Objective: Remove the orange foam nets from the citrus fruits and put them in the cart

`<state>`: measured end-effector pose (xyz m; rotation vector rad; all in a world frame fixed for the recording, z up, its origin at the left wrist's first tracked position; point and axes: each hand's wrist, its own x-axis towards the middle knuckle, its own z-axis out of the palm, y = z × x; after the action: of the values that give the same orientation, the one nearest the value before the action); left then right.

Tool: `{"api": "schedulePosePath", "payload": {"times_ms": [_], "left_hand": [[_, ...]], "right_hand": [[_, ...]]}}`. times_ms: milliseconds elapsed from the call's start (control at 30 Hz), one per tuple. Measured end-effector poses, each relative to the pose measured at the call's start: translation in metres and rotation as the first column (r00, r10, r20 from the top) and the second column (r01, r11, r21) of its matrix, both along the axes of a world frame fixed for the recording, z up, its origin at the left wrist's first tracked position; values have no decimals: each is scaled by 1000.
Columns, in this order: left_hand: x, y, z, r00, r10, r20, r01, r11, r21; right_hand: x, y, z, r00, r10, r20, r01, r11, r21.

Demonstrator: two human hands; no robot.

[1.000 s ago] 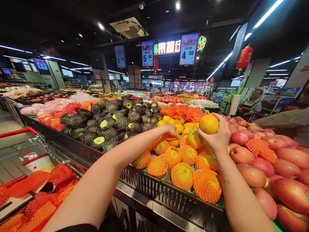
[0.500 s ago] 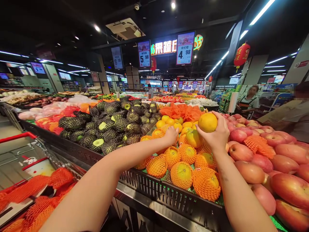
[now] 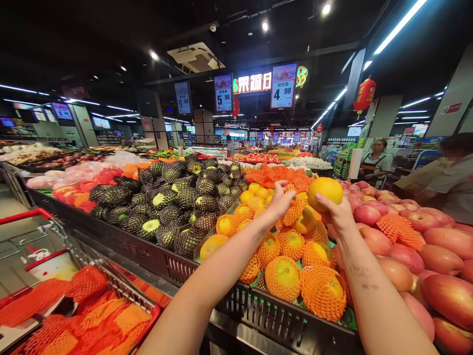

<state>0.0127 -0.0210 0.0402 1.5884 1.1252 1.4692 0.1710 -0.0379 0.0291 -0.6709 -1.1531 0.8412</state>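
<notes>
My right hand (image 3: 338, 213) is closed around a bare yellow-orange orange (image 3: 325, 191), held up above the orange bin. My left hand (image 3: 280, 200) pinches an orange foam net sleeve (image 3: 294, 211), lifted just left of that orange. Below both hands lies a pile of oranges (image 3: 291, 264), many wrapped in orange foam nets, inside a black slatted crate (image 3: 273, 313). Both forearms reach forward over the crate's front wall.
Dark netted green fruits (image 3: 173, 207) fill the bin to the left, red apples (image 3: 414, 256) the bin to the right. A red shopping cart (image 3: 55, 291) with loose orange nets stands at the lower left. Two people (image 3: 443, 177) stand at the far right. Price signs (image 3: 283, 86) hang overhead.
My left hand rose from the orange pile with a net sleeve and moved right toward the orange in my right hand. The view shifted slightly right.
</notes>
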Motion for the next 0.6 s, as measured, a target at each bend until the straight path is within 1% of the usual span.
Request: {"api": "schedulePosePath", "payload": {"times_ms": [33, 67, 133, 200, 267, 400, 500, 600], "left_hand": [[3, -1, -9, 999, -18, 30, 18, 1000, 11], [4, 0, -17, 999, -17, 50, 15, 999, 46], [4, 2, -26, 998, 8, 69, -18, 991, 132], [2, 5, -28, 997, 17, 76, -32, 980, 198], [1, 8, -27, 997, 1, 83, -20, 972, 233], [3, 14, -27, 996, -24, 91, 1, 968, 249], [2, 19, -28, 992, -10, 125, -19, 974, 227], [-3, 24, -28, 975, 3, 224, -34, 990, 136]], "right_hand": [[-2, -4, 1, 995, 100, -30, -101, 995, -22], [-3, -7, 1, 986, 160, -51, -161, 987, -23], [-6, -12, 1, 978, 204, -39, -203, 979, 21], [-7, -11, -1, 981, 195, 26, -196, 977, 87], [-4, -6, -4, 979, 173, 108, -186, 975, 121], [2, 9, -14, 964, 138, 227, -160, 984, 82], [2, 17, -19, 967, 93, 236, -117, 989, 88], [1, 22, -22, 987, 7, 160, -24, 994, 107]]}}
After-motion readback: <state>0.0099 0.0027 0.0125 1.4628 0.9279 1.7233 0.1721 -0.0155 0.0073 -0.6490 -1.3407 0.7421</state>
